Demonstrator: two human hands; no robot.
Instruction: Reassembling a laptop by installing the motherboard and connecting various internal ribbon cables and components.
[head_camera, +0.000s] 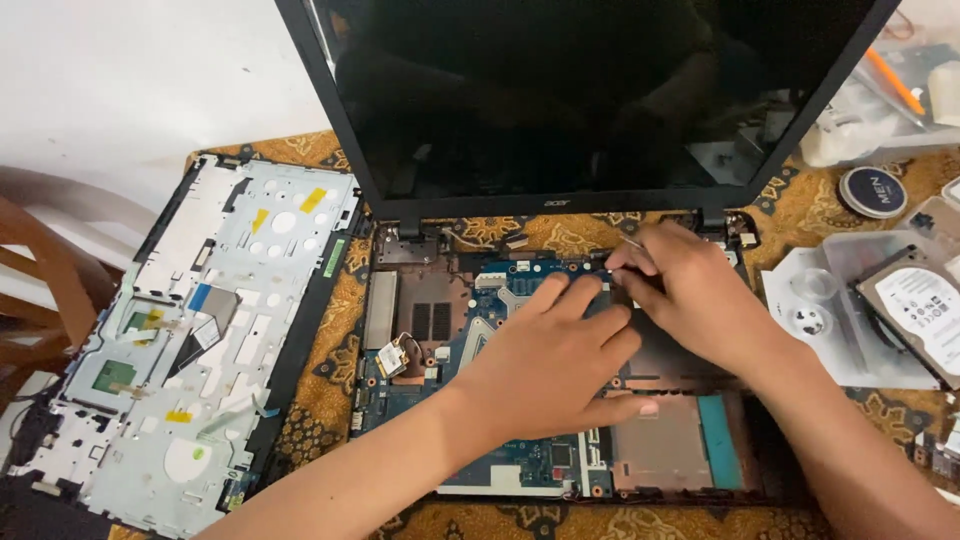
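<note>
Left hand (548, 352) lies flat, fingers spread, palm down on the blue motherboard (520, 462) in the opened laptop base (400, 300) at frame centre, gripping nothing. Right hand (690, 295), just beside it, pinches a thin silvery tool (632, 242) between thumb and forefinger near the hinge. Left of the base lies the removed palmrest cover (200, 330); a hard drive (915, 310) sits at right.

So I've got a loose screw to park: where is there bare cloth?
A patterned cloth strip lies free between the removed keyboard cover and the laptop base. Right of the base it is crowded: hard drive, plastic tray, round tin.
</note>
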